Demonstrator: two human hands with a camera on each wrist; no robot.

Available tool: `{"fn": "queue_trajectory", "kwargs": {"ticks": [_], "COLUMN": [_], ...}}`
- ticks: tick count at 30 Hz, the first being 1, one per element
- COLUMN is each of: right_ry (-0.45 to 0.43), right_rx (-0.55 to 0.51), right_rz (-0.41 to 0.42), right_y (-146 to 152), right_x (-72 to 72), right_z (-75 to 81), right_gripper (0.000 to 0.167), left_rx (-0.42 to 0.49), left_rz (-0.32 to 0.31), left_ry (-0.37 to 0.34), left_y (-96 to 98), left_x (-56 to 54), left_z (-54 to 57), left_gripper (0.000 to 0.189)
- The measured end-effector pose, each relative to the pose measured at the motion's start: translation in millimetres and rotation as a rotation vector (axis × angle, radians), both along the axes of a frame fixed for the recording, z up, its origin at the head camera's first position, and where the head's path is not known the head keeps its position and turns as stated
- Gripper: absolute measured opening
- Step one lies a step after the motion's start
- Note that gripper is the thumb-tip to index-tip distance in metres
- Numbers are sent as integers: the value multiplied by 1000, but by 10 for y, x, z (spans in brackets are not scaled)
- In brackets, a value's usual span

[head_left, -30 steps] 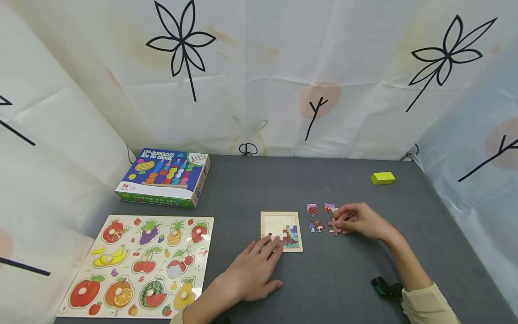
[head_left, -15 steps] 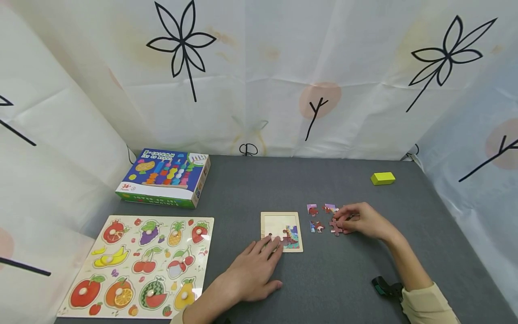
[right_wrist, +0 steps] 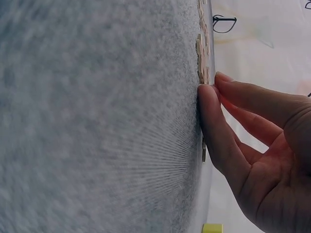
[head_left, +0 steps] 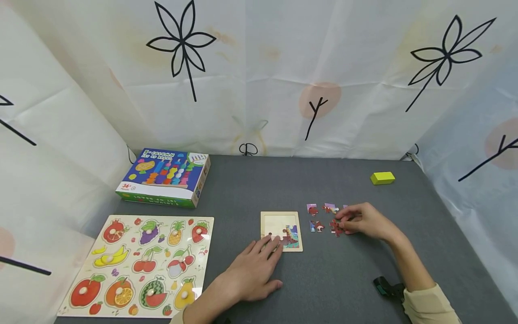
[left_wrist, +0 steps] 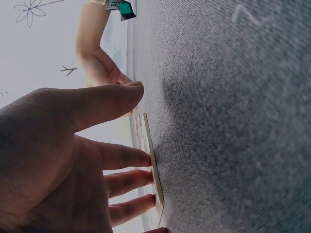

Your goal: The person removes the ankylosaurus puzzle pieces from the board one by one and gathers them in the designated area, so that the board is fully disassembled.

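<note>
The left hand (head_left: 256,270) rests its fairly straight fingertips on the lower edge of a small wooden puzzle frame (head_left: 299,222). A few joined jigsaw pieces (head_left: 292,236) lie in the frame's lower right part, and the fingers partly cover its lower left. To the right, the right hand (head_left: 366,221) pinches a reddish-brown jigsaw piece (head_left: 335,228) between thumb and fingertips, low over the table. The right wrist view has those fingertips right at the end of the thin piece (right_wrist: 201,63). Beside it lie a purple-and-red piece (head_left: 312,209), another one (head_left: 329,208) and a blue-and-brown one (head_left: 317,226).
A fruit peg board (head_left: 162,225) lies at the left, partly under the left forearm. Behind it sits a bead-game box (head_left: 163,177). A yellow block (head_left: 382,178) stands at the back right of the grey table (head_left: 251,189). Patterned white cloth (head_left: 259,90) hangs behind.
The right hand has shifted very slightly to the right, and the pinched piece looks darker red now. A sliver of a purple piece shows just behind the fingers. The left hand stays put.
</note>
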State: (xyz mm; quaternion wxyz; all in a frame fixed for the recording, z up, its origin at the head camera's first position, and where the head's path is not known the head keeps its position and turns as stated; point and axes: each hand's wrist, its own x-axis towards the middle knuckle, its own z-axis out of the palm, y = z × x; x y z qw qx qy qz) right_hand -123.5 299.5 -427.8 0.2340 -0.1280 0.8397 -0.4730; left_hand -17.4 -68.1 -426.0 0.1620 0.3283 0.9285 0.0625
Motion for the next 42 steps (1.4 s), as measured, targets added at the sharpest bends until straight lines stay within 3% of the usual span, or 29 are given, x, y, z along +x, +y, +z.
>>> {"fn": "queue_trajectory", "kwargs": {"ticks": [13, 24, 31, 42], "right_ry": [41, 94, 135, 113], "right_rx": [-52, -61, -44, -116], "right_rz": [-2, 25, 69, 173], "right_y": [-32, -261, -491, -864], "right_x": [28, 60, 56, -8], "right_z": [48, 91, 91, 27], "right_gripper": [30, 28, 25, 25], "left_rx": [0, -10, -4, 13], "left_rz": [1, 1, 0, 4], "left_ry": [-3, 5, 12, 16], "left_y": [4, 6, 0, -9], "left_x": [-11, -16, -16, -28], "left_z": [-4, -12, -23, -14], "left_gripper": [83, 83, 83, 82]}}
